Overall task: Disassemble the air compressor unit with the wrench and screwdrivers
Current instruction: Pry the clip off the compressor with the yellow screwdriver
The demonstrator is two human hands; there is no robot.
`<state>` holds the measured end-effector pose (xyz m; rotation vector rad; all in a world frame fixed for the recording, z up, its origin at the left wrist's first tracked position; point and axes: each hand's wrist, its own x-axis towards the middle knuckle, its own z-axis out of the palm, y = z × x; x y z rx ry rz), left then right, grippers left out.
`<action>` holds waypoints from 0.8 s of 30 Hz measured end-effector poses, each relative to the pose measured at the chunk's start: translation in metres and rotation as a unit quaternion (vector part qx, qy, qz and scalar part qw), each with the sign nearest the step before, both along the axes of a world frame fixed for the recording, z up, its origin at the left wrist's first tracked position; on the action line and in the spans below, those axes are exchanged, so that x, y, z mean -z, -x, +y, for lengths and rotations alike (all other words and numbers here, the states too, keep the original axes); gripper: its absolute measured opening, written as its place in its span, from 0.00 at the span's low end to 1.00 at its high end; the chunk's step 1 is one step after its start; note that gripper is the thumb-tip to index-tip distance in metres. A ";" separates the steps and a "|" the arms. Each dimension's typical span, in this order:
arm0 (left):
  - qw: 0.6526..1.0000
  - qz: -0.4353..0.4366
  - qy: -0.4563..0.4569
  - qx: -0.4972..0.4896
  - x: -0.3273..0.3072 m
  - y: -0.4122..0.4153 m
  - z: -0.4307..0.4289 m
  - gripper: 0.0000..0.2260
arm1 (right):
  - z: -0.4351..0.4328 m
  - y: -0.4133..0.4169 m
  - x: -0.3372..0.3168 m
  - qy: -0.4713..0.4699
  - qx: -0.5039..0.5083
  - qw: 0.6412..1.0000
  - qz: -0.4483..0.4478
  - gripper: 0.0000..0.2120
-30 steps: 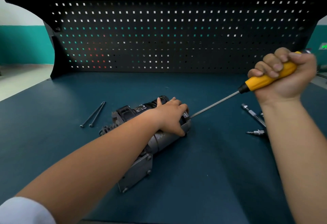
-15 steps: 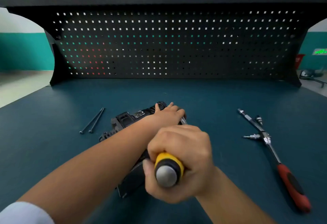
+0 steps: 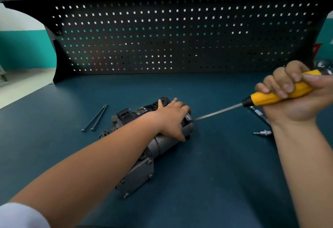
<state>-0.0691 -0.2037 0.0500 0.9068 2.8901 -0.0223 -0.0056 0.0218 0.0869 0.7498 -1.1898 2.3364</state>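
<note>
The grey and black air compressor unit (image 3: 140, 166) lies on its side on the dark blue bench top (image 3: 207, 182). My left hand (image 3: 173, 119) lies over its far cylindrical end, fingers curled down round the body. My right hand (image 3: 297, 94) grips the yellow handle of a long screwdriver (image 3: 270, 98) at the right. The screwdriver's steel shaft slants down to the left, and its tip meets the end of the compressor just under my left fingers.
Two long black bolts (image 3: 95, 117) lie side by side left of the compressor. A small bit (image 3: 262, 133) and part of a ratchet wrench (image 3: 259, 115) show behind my right wrist. A black pegboard (image 3: 171, 36) closes the back of the bench.
Half a second ago my right hand held the screwdriver low in front of the camera. It has swung out to the right, and the tip is back at the compressor's end. My left hand stayed put.
</note>
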 end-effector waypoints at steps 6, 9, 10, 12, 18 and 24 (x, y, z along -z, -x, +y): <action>1.000 0.000 0.001 -0.003 0.001 0.000 -0.001 0.36 | -0.012 0.016 -0.033 -0.019 -0.043 0.999 -0.024 0.17; 1.000 -0.003 -0.003 -0.002 0.001 0.001 0.000 0.36 | -0.012 0.028 -0.043 -0.040 -0.067 0.996 -0.034 0.17; 1.000 -0.003 -0.004 -0.002 0.002 0.002 0.000 0.36 | -0.010 0.031 -0.042 -0.043 -0.072 0.996 -0.034 0.17; 1.000 -0.004 -0.006 -0.002 0.002 0.002 -0.001 0.37 | -0.005 0.034 -0.037 -0.038 -0.073 0.996 -0.039 0.20; 1.000 0.001 -0.001 0.000 0.001 -0.001 -0.001 0.37 | -0.007 0.021 -0.031 0.048 -0.040 0.994 -0.084 0.21; 1.000 0.002 0.017 0.010 -0.004 -0.007 -0.003 0.36 | -0.079 -0.019 -0.057 -0.143 0.025 0.988 0.051 0.08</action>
